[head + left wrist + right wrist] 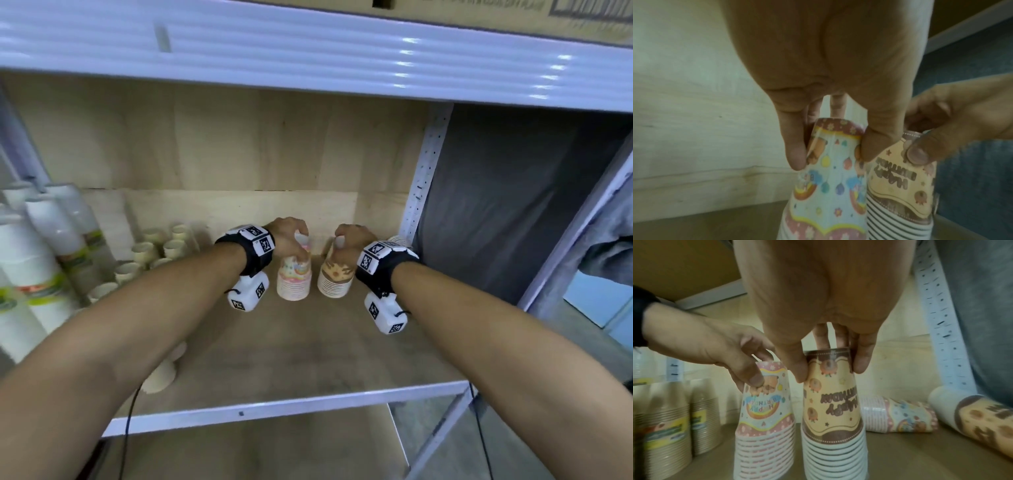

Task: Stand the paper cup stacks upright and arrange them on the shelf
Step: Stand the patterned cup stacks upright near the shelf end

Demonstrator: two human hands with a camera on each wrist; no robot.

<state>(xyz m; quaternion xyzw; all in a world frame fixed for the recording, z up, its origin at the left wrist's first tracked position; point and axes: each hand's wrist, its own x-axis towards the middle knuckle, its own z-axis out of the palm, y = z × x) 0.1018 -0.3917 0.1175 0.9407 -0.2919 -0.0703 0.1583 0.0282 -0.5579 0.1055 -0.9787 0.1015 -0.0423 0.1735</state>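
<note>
Gripping tops of two upright stacks: left hand (pixel 287 236) pinches rainbow cup stack (pixel 294 279), right hand (pixel 352 240) pinches brown cup stack (pixel 335 277), both standing side by side on shelf (pixel 308 349). Left to do: two stacks lying (pixel 900 415) right of right hand.

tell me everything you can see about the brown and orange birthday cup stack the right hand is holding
The brown and orange cup stack is a nested pile of paper cups in clear wrap, standing upright with rims down on the wooden shelf, so its "Happy Birthday" lettering reads upside down. The top cup is orange-tan with a dark brown band and round bear-like figures; white rims with dark lines show below. The right hand pinches its top from above. It stands close beside the pink rainbow cup stack; whether they touch is unclear.
</note>
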